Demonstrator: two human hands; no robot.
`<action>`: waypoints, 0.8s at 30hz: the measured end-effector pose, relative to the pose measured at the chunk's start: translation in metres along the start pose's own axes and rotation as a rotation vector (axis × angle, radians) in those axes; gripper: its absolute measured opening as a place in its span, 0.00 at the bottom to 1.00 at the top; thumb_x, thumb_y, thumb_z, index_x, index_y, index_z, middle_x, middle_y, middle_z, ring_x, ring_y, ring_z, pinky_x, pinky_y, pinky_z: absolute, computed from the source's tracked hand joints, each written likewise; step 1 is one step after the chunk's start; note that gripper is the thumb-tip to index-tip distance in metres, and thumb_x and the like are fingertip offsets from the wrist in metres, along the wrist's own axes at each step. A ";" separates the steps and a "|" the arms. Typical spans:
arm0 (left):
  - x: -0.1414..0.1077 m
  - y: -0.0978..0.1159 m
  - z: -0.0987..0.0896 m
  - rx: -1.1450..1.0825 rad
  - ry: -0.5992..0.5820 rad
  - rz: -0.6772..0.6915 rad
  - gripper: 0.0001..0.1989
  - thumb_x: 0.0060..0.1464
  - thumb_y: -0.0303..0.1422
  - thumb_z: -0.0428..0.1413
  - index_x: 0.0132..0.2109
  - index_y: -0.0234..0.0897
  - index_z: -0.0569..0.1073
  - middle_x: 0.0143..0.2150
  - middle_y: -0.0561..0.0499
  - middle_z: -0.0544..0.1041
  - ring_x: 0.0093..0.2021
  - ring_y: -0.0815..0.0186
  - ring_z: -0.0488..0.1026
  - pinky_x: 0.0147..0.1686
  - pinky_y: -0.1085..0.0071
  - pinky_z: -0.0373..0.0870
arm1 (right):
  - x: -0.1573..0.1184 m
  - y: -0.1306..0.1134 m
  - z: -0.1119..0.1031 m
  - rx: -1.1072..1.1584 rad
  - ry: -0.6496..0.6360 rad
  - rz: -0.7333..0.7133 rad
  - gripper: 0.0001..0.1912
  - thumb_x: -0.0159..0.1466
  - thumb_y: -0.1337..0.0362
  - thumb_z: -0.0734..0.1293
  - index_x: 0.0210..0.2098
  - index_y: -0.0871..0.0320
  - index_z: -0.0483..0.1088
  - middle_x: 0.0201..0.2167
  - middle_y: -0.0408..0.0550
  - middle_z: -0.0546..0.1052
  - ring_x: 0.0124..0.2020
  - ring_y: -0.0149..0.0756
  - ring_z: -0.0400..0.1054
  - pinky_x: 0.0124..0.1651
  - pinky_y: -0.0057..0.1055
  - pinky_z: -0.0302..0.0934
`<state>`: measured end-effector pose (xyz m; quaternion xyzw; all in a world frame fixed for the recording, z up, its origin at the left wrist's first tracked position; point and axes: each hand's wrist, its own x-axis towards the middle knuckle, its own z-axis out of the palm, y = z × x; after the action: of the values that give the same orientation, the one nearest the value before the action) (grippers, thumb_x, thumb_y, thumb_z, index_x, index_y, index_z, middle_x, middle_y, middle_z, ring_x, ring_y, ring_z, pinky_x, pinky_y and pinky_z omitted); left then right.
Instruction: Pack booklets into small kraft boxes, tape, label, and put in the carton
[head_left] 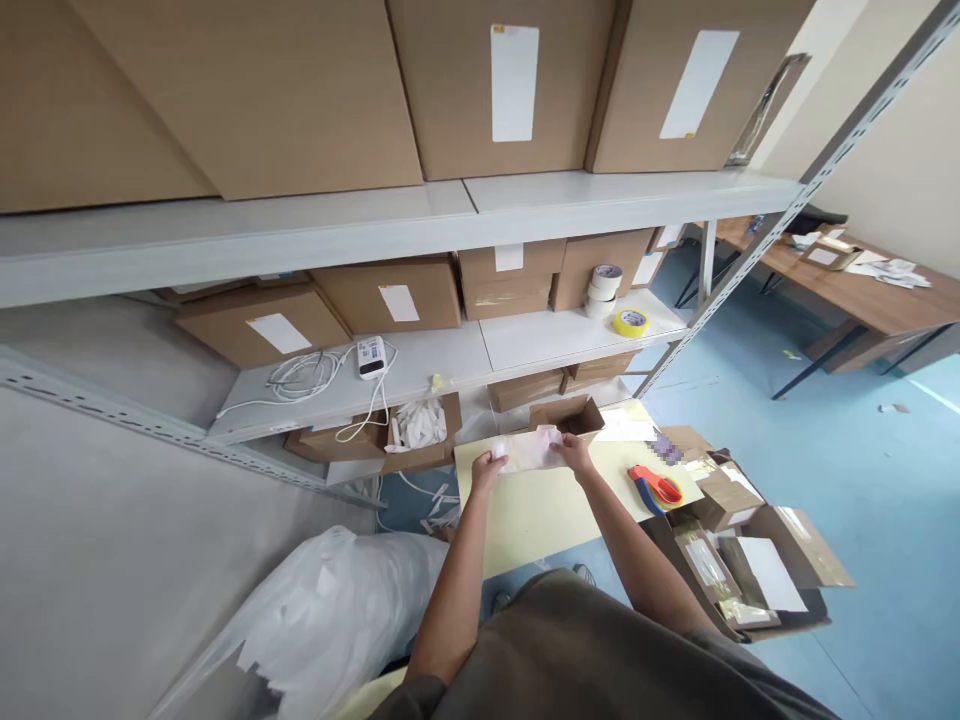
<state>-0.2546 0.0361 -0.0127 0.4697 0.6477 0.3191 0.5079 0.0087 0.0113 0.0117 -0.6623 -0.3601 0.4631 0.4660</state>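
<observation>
Stretched between my two hands above the pale yellow tabletop (536, 520) is a thin, whitish, translucent wrapper (529, 452), pinkish near its right end. My left hand (487, 470) pinches its left end, where the material looks bunched. The right end is gripped by the fingers of my right hand (574, 455). Just beyond the wrapper stands an open cardboard box (566, 412). Whether anything lies inside the wrapper I cannot tell. To the right on the tabletop is a red and blue tape dispenser (654, 488).
Metal shelving (360, 235) with cardboard boxes rises in front. Tape rolls (602, 290) and a white device (371, 357) with cables sit on the middle shelf. A box of white scraps (418, 425) is left of the table, a large plastic bag (352, 590) lower left, an open carton (739, 570) right.
</observation>
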 end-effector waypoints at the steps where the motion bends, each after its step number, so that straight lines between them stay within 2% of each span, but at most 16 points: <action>1: 0.004 0.007 0.005 -0.039 -0.020 0.011 0.20 0.45 0.47 0.66 0.38 0.35 0.83 0.30 0.51 0.81 0.33 0.62 0.78 0.30 0.74 0.70 | 0.004 -0.005 -0.006 0.016 0.005 -0.016 0.19 0.46 0.49 0.75 0.28 0.56 0.73 0.28 0.47 0.80 0.31 0.41 0.71 0.35 0.35 0.64; 5: 0.018 0.038 0.044 -0.140 -0.068 0.024 0.22 0.44 0.46 0.68 0.42 0.33 0.84 0.32 0.49 0.82 0.34 0.61 0.79 0.32 0.71 0.73 | 0.030 -0.018 -0.047 0.056 0.041 -0.030 0.17 0.46 0.52 0.75 0.29 0.56 0.75 0.29 0.46 0.80 0.32 0.41 0.72 0.36 0.35 0.65; 10: 0.035 0.079 0.113 -0.152 -0.046 0.018 0.17 0.45 0.39 0.69 0.41 0.33 0.85 0.35 0.46 0.85 0.37 0.58 0.81 0.36 0.69 0.76 | 0.072 -0.025 -0.112 -0.026 0.064 0.050 0.11 0.45 0.57 0.72 0.25 0.56 0.74 0.24 0.44 0.76 0.29 0.40 0.70 0.32 0.33 0.62; 14: 0.050 0.097 0.162 -0.082 0.001 -0.044 0.16 0.49 0.37 0.66 0.43 0.33 0.84 0.37 0.45 0.85 0.38 0.58 0.82 0.35 0.70 0.76 | 0.103 -0.025 -0.149 -0.118 0.065 0.038 0.08 0.48 0.58 0.69 0.24 0.55 0.73 0.24 0.43 0.76 0.29 0.39 0.69 0.31 0.31 0.59; 17: 0.058 0.099 0.187 -0.053 0.028 -0.090 0.14 0.50 0.35 0.64 0.43 0.33 0.84 0.35 0.46 0.85 0.37 0.58 0.82 0.35 0.69 0.77 | 0.121 -0.022 -0.163 -0.166 0.043 0.006 0.08 0.49 0.59 0.68 0.26 0.55 0.74 0.27 0.45 0.77 0.32 0.40 0.70 0.34 0.31 0.60; 19: 0.061 0.096 0.197 -0.035 0.052 -0.115 0.12 0.51 0.34 0.63 0.42 0.33 0.83 0.34 0.46 0.84 0.37 0.58 0.83 0.35 0.69 0.77 | 0.130 -0.020 -0.166 -0.173 0.013 -0.004 0.08 0.49 0.60 0.68 0.28 0.55 0.75 0.28 0.45 0.78 0.33 0.40 0.70 0.35 0.31 0.60; 24: 0.058 0.088 0.200 0.009 0.118 -0.128 0.13 0.51 0.35 0.62 0.43 0.33 0.83 0.35 0.45 0.84 0.40 0.57 0.82 0.37 0.70 0.76 | 0.143 -0.015 -0.158 -0.129 -0.074 0.021 0.09 0.50 0.60 0.66 0.30 0.55 0.74 0.28 0.45 0.77 0.32 0.39 0.68 0.36 0.31 0.61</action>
<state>-0.0406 0.1085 -0.0109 0.4098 0.7068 0.3101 0.4861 0.2029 0.1014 0.0076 -0.6772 -0.3991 0.4680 0.4039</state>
